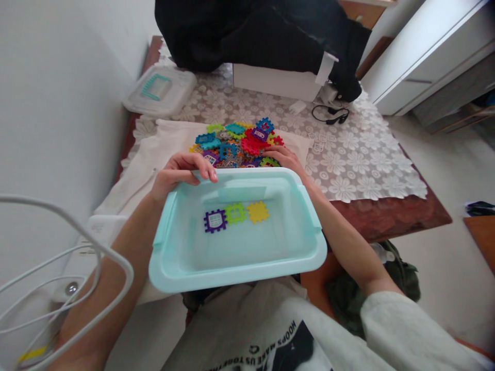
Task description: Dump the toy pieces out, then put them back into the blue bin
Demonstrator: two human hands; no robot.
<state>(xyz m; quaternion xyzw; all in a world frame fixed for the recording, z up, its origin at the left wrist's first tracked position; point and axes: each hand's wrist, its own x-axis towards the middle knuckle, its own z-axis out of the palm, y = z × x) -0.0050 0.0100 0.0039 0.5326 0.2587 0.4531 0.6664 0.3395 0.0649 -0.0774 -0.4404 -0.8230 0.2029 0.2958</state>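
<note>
Live from the chest, on the pale grey T-shirt point(240, 314), upside down to the wearer, printed words "HOOPS MAKE US TOGETH", last letters cut off at the frame's edge, a lone "C" just above

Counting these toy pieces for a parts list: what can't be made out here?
Head view:
Interlocking plastic pieces: lower ones hidden by those on top.
Pieces under the right hand: covered by it.
Black cloth: cut off by the top edge.
Shirt print: cut off by the bottom edge.

left hand point(181, 175) grips rim of mint plastic bin point(235, 281) w/ purple, green & yellow tiles point(235, 213) inside, right hand point(280, 158) resting at edge of colorful tile pile point(235, 147) on white cloth point(154, 170)
</note>
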